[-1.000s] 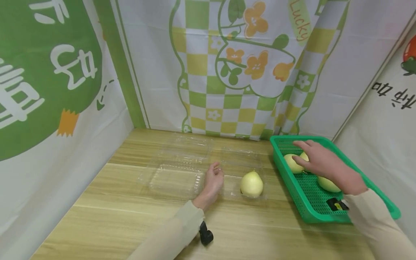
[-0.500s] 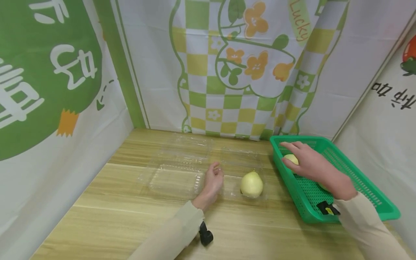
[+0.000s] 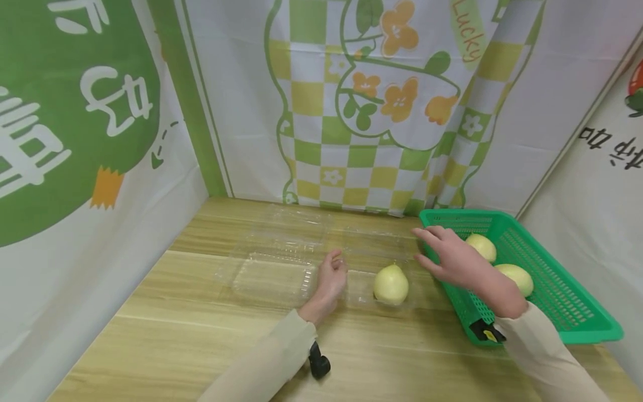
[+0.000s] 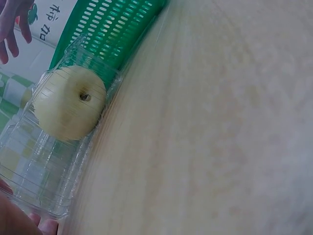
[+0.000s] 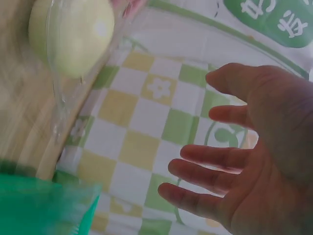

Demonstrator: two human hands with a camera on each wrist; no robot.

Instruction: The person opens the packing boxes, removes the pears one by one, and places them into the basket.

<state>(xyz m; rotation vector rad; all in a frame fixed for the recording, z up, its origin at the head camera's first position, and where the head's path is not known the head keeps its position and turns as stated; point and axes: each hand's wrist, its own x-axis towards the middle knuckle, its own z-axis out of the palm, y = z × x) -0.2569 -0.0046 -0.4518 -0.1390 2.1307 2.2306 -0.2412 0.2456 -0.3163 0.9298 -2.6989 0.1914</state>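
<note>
A pale yellow pear (image 3: pixel 390 285) sits at the right end of a clear plastic box (image 3: pixel 359 287), whose lid (image 3: pixel 374 243) lies folded back. My left hand (image 3: pixel 330 282) holds the left end of this box, its fingers curled at the rim. In the left wrist view, fingertips (image 4: pixel 48 226) show by the box's end wall. My right hand (image 3: pixel 459 261) hovers over the left rim of a green basket (image 3: pixel 557 262), fingers spread and pointing left. The right wrist view shows its palm (image 5: pixel 264 161) holding nothing. Two pears show in the basket, one round (image 3: pixel 482 247) and one lying (image 3: pixel 513 279).
A second clear box (image 3: pixel 271 279) stands left of my left hand, its lid (image 3: pixel 291 223) folded back. The wooden table (image 3: pixel 166 324) meets a checked curtain (image 3: pixel 351 167) at the back. White printed cloth (image 3: pixel 166 212) bounds the left side.
My right hand has moved left from above the pears to the basket's left rim, its fingers still spread. My left hand and the boxed pear have stayed in place.
</note>
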